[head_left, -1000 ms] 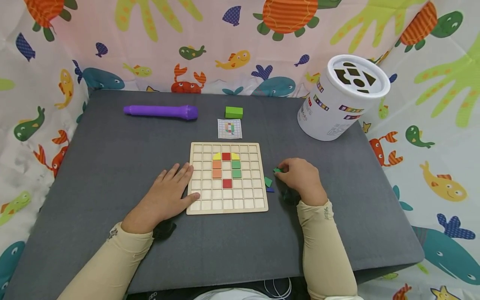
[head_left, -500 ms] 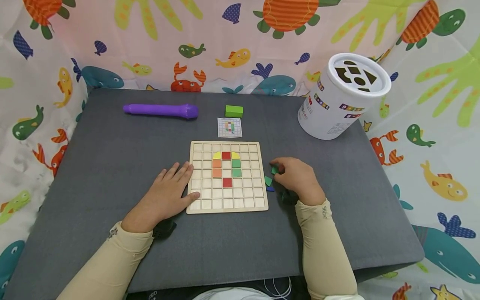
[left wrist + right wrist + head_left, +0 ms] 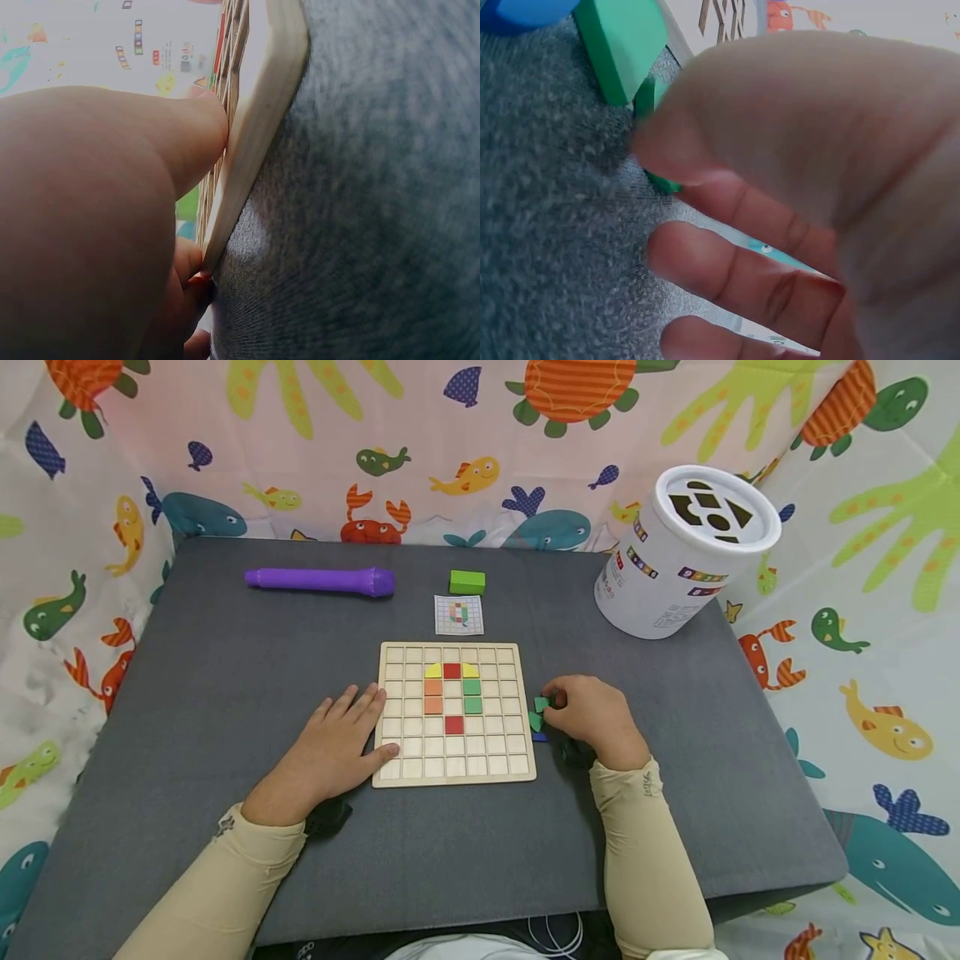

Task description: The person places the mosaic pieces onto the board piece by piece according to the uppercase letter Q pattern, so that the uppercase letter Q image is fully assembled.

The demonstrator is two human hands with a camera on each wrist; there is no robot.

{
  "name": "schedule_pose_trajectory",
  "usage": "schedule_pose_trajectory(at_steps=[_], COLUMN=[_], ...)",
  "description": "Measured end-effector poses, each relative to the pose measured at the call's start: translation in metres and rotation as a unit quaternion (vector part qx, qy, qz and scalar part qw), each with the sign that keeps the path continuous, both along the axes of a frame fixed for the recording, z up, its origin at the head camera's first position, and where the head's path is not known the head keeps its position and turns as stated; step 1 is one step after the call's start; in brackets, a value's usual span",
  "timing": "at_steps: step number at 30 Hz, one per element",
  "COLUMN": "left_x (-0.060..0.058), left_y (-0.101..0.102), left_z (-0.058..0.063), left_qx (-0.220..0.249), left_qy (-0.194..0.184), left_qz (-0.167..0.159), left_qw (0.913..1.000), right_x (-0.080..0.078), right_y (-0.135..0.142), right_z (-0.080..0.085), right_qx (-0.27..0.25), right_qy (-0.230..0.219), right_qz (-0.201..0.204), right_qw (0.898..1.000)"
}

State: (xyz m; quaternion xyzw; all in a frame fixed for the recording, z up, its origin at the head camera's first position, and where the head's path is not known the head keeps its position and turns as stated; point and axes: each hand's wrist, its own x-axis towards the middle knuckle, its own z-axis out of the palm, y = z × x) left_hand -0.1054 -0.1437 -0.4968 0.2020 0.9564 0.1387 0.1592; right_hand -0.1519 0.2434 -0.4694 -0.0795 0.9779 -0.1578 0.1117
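A wooden grid board (image 3: 495, 752) lies on the grey table, with yellow, red, orange and green pieces set in its cells. My left hand (image 3: 333, 756) rests along its left edge, fingers straight; the thumb (image 3: 199, 135) touches the top of the rim in the left wrist view. To the right of the board, my right hand (image 3: 596, 714) pinches a small green block (image 3: 541, 703) between thumb and forefinger, partly hidden by the thumb in the right wrist view. Beside it lie another green block (image 3: 619, 49) and a blue piece (image 3: 525, 13), close to the board's right edge.
Behind the board lie a printed pattern card (image 3: 459, 615) and a light green block (image 3: 467, 582). A purple marker-like stick (image 3: 318, 581) lies at the back left. A white tub (image 3: 667, 577) with a cut-out lid stands at the back right.
My right hand has shifted slightly left, bringing the green block closer to the board and to the other green block. The left hand and the board have stayed put.
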Motion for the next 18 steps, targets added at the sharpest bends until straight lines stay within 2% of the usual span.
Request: schedule_pose_trajectory(at_steps=[4,8,15,18], left_x=[0.001,0.001,0.0,0.0], left_y=[-0.001,-0.001,-0.001,-0.002], left_z=[0.0,0.0,0.0,-0.001], left_qx=[0.003,0.004,-0.001,0.002], left_qy=[0.003,0.003,-0.003,-0.001], left_qz=[0.0,-0.001,0.0,0.0], left_qw=[1.0,1.0,1.0,1.0], right_x=[-0.001,-0.002,0.002,0.006], right_y=[-0.001,-0.002,-0.009,-0.021], right_z=[-0.001,-0.004,-0.003,0.0], right_qx=[-0.003,-0.005,-0.014,-0.041], right_qy=[0.004,0.009,0.046,0.052], right_qz=[0.003,0.025,0.038,0.074], right_qw=[1.0,1.0,0.998,0.995])
